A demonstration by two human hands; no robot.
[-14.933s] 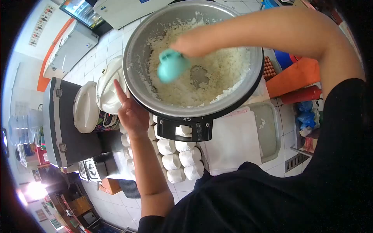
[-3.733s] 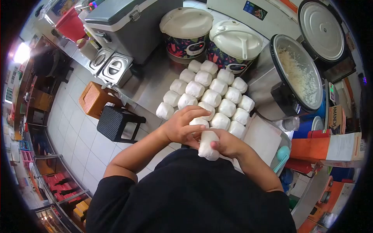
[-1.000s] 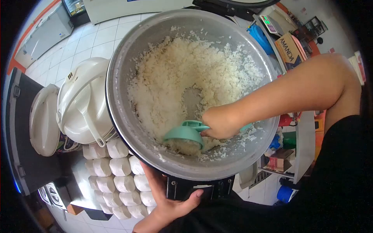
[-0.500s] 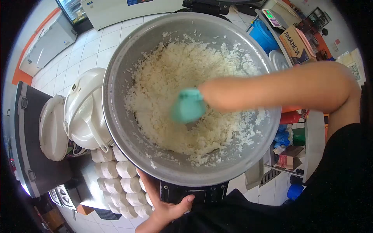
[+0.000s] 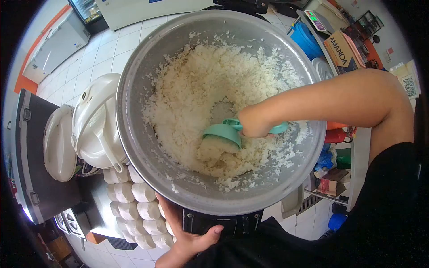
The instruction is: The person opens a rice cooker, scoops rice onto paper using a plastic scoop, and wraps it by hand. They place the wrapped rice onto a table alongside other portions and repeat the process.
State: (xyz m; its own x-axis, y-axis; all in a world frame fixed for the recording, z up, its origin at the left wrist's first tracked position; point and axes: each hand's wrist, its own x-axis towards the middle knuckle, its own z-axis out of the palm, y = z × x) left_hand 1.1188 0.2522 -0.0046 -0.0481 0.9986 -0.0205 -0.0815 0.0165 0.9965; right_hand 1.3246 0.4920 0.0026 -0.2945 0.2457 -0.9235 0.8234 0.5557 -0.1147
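A large metal pot (image 5: 134, 147) of cooked white rice (image 5: 187, 89) fills the middle of the head view. My right hand (image 5: 254, 123) reaches down inside it, closed around the handle of a teal scoop (image 5: 221, 132). The scoop's cup is tipped into the rice, with rice at its mouth. Beside the cup, a patch of the pot's grey bottom shows through. Below the near rim, my left hand (image 5: 194, 243) grips the pot's outer side by a black bracket (image 5: 223, 223). Its thumb shows; the other fingers are mostly hidden.
Left of the pot stands a white rice cooker (image 5: 96, 120) with a white paddle (image 5: 105, 140) on its lid. Several white wrapped packs (image 5: 143, 210) are stacked below it. At right, a shelf (image 5: 357, 174) holds goods, a carton (image 5: 339, 51) and a scale (image 5: 316, 21).
The teal scoop has turned from a blurred sweep to lying tipped in the rice, slightly lower. My right hand has shifted slightly right and down. My left hand stays in place.
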